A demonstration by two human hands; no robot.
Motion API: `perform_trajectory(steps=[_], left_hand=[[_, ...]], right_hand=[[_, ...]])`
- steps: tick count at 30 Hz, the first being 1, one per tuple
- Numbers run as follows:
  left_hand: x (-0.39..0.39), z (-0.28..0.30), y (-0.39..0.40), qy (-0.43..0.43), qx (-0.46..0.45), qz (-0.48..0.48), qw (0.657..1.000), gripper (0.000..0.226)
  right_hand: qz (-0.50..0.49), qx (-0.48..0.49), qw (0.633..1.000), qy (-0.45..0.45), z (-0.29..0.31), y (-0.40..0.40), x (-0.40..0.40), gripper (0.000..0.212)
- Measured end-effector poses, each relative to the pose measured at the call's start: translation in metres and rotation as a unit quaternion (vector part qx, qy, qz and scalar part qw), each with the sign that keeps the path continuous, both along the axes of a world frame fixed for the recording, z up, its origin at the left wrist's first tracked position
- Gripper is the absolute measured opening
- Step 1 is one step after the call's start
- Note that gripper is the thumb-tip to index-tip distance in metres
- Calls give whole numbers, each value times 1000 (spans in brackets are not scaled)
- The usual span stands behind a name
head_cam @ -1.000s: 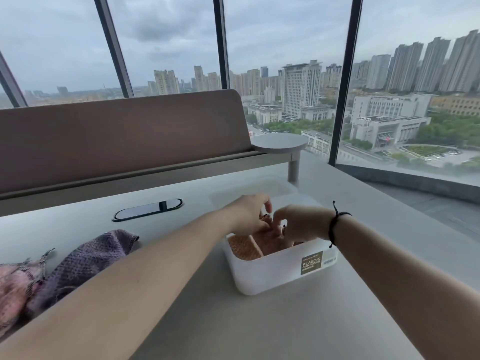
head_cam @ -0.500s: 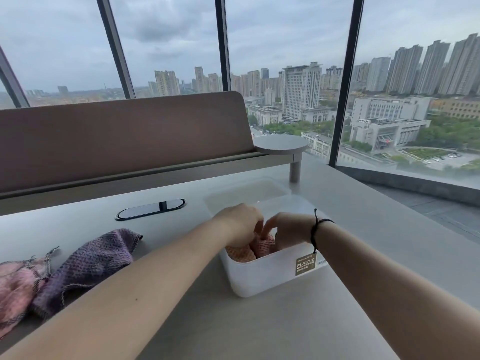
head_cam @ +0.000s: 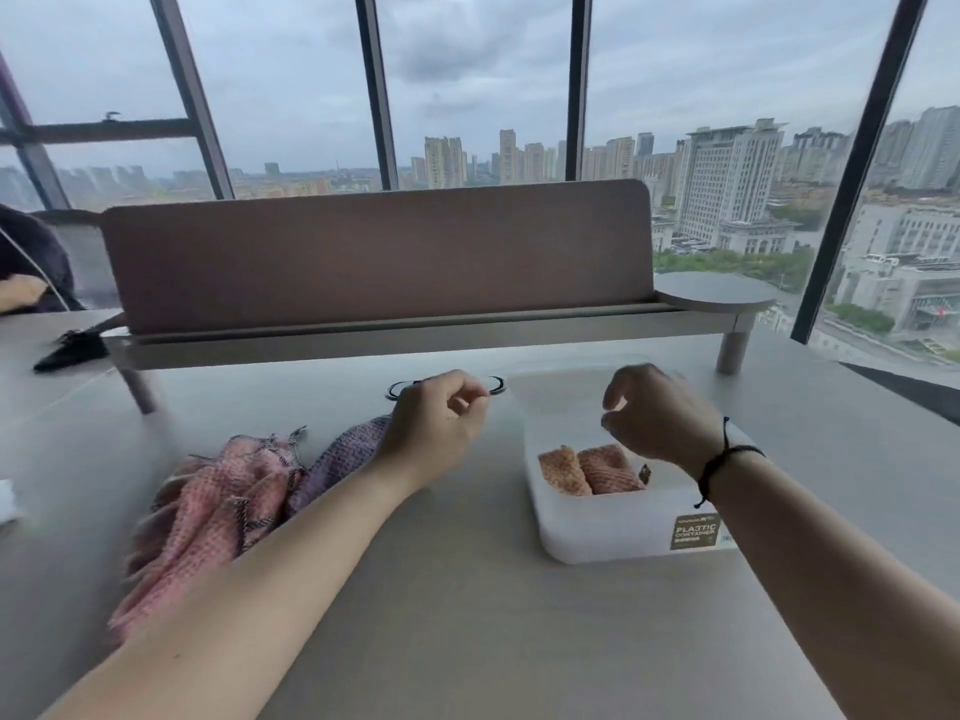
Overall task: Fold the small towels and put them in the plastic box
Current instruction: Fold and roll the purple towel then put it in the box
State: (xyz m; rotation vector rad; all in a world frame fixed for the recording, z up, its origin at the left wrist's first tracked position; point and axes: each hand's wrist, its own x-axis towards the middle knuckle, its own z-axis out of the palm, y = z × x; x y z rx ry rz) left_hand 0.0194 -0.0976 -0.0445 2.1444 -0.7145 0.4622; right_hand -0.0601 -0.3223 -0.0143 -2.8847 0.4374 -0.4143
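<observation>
A white plastic box (head_cam: pixel 613 532) sits on the grey table at the right. Two folded towels stand side by side inside it, an orange one (head_cam: pixel 562 470) and a pink one (head_cam: pixel 609 469). My right hand (head_cam: pixel 657 415) hovers above the box's far side, fingers loosely curled, holding nothing. My left hand (head_cam: pixel 439 426) hangs to the left of the box, above the table, also loosely curled and empty. Just left of it lie a loose purple towel (head_cam: pixel 343 459) and a crumpled pink towel (head_cam: pixel 208 517).
A brown divider panel (head_cam: pixel 374 257) on a raised shelf (head_cam: pixel 717 293) runs across the back of the table. A black cable port (head_cam: pixel 400 389) lies behind my left hand. A clear lid (head_cam: pixel 561 387) lies behind the box. A dark object (head_cam: pixel 72 350) rests at the far left.
Both hands have lifted out of the box and let go of the folded towels. My left hand has moved left toward the loose towels. The view has swung left.
</observation>
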Motion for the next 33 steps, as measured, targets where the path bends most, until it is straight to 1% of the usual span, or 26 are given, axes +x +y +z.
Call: perform_trajectory(steps=[1, 2, 3, 5, 6, 7, 9, 11, 13, 17, 18, 20, 22, 24, 25, 27, 30, 31, 33], left_hand=[[2, -12, 22, -5, 17, 38, 999, 7], [4, -27, 45, 2, 60, 78, 995, 13], [5, -43, 64, 23, 124, 115, 985, 26], [3, -71, 96, 73, 259, 159, 950, 56], [1, -81, 106, 93, 288, 158, 940, 63], [-4, -87, 112, 101, 288, 146, 941, 65], [-12, -89, 120, 71, 256, 114, 957, 57], [-23, -88, 126, 17, 225, 84, 971, 42], [-34, -88, 132, -8, 171, 50, 984, 33], [-52, -85, 136, -2, 92, -63, 994, 35], [-55, -84, 137, 3, 80, -84, 993, 37], [-61, -81, 136, 3, 66, -96, 993, 40], [-63, -78, 139, -20, 62, -65, 996, 42], [-58, -74, 145, -43, 69, -14, 997, 42], [-56, -73, 149, -44, 71, 10, 996, 41], [-51, -70, 158, -37, 54, 47, 997, 36], [-46, -65, 169, -29, -15, 73, 997, 23], [-45, -63, 172, -3, -46, 70, 996, 22], [-45, -59, 176, 83, -113, 41, 989, 30]], right_hand=[[4, 22, 995, -97, 1, 17, -4, 20], [35, 52, 985, -162, -1, 39, -8, 19], [85, 76, 975, -190, -4, 62, -13, 17], [200, 82, 960, -180, -20, 108, -22, 16], [240, 72, 955, -159, -33, 129, -24, 18], [262, 65, 954, -129, -49, 144, -24, 22], [274, 71, 957, -66, -79, 165, -21, 35], [259, 82, 962, -21, -102, 175, -18, 45], [247, 91, 964, -26, -112, 176, -17, 54], [229, 44, 972, -31, -120, 170, -21, 65], [221, 32, 974, -39, -120, 168, -23, 62], [203, 17, 977, -67, -119, 166, -22, 41], [184, 23, 979, -86, -115, 163, -23, 22], [162, 55, 980, -103, -111, 156, -24, 13], [152, 71, 980, -105, -109, 152, -26, 13], [139, 86, 980, -115, -106, 145, -30, 19], [159, 115, 971, -137, -101, 142, -35, 14], [178, 126, 967, -129, -99, 141, -37, 13], [223, 125, 962, -98, -96, 140, -40, 13]])
